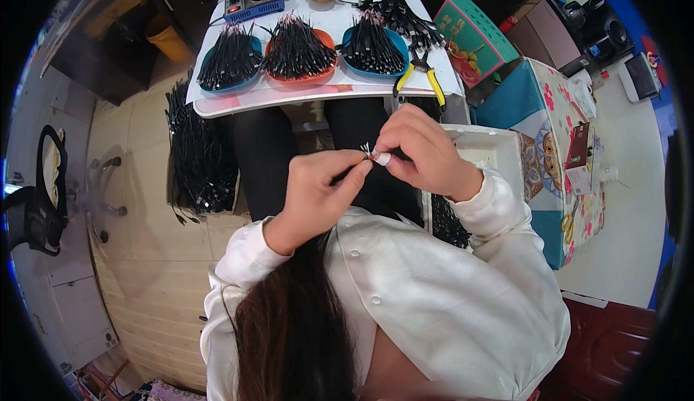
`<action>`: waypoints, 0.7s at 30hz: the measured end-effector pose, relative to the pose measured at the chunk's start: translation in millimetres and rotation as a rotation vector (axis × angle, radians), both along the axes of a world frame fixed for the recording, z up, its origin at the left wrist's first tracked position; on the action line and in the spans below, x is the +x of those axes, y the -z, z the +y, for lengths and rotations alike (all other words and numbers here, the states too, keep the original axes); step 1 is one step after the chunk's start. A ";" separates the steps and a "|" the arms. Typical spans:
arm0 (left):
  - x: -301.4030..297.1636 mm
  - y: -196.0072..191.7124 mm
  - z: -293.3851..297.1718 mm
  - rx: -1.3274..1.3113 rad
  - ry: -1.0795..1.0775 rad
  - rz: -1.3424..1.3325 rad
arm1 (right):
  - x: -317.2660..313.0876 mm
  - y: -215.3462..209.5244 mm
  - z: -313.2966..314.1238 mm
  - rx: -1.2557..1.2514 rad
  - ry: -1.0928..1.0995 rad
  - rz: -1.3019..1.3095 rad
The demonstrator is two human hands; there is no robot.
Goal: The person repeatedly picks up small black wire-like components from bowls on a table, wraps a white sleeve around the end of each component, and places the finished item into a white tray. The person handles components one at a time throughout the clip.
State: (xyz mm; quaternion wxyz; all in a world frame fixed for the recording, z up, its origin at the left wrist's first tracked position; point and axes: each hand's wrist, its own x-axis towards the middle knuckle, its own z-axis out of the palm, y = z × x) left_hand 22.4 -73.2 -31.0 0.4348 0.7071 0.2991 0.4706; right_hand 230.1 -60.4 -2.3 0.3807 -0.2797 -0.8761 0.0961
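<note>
Over my lap, my left hand (pixel 322 188) pinches the end of a thin cable between thumb and forefinger. Fine white and red wire ends (pixel 366 148) fan out from its fingertips. My right hand (pixel 426 148) meets it there, closed in a pinch on the wires. A white wrap (pixel 381 158) shows at the tip of a right finger. Most of the cable is hidden by my hands. Past my hands, on the white table (pixel 318 98), black cable bundles fill a teal tray (pixel 254 81), an orange tray (pixel 303 81) and a blue tray (pixel 396 74).
Yellow-handled pliers (pixel 421 79) hang over the table's front edge. A blue soldering device (pixel 253 5) stands at the back left, loose black cables (pixel 405 21) at the back right. More cables (pixel 199 162) fill a box by my left leg. A white foam box (pixel 499 144) is at my right.
</note>
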 end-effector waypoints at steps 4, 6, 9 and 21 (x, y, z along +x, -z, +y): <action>4.4 5.6 -1.9 0.596 -0.212 0.235 | -10.5 13.7 -20.0 -0.822 0.020 0.372; 3.5 7.7 -3.5 0.560 -0.192 0.217 | -8.7 16.4 -23.3 -0.890 -0.004 0.417; -3.7 6.4 -4.6 0.310 -0.078 0.098 | 0.1 12.1 -17.6 -0.759 -0.097 0.421; -15.3 2.5 -0.4 -0.587 0.339 -0.324 | 2.4 -7.7 4.3 -0.179 -0.231 0.019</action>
